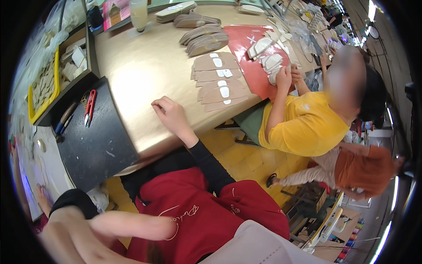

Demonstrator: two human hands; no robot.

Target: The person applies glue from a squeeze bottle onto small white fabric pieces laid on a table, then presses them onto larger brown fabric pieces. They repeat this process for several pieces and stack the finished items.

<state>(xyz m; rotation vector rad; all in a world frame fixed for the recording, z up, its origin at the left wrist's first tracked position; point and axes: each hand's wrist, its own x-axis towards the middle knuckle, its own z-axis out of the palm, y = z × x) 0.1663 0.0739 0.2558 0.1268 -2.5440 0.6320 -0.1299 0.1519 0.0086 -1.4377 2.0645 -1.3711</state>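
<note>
My right hand (170, 116) hovers over or rests on the brown-covered table (136, 83), fingers bent together and nothing visible in them. Close to the camera at the lower left, my left hand (74, 235) is large and blurred, one finger stretched out to the right; its other fingers are hidden. Right of my right hand lie overlapping beige cut pieces (220, 81) with white patches. On a black board (94, 136) to the left are red-handled thread snips (90, 108) and a wooden-handled tool (67, 115).
Stacks of beige pieces (204, 37) stand farther back, beside a red sheet (241, 48) with white pieces. A co-worker in yellow (303, 121) sits at the right, hands on white pieces. At the left are a yellow basket (56, 83) and a cup (139, 15).
</note>
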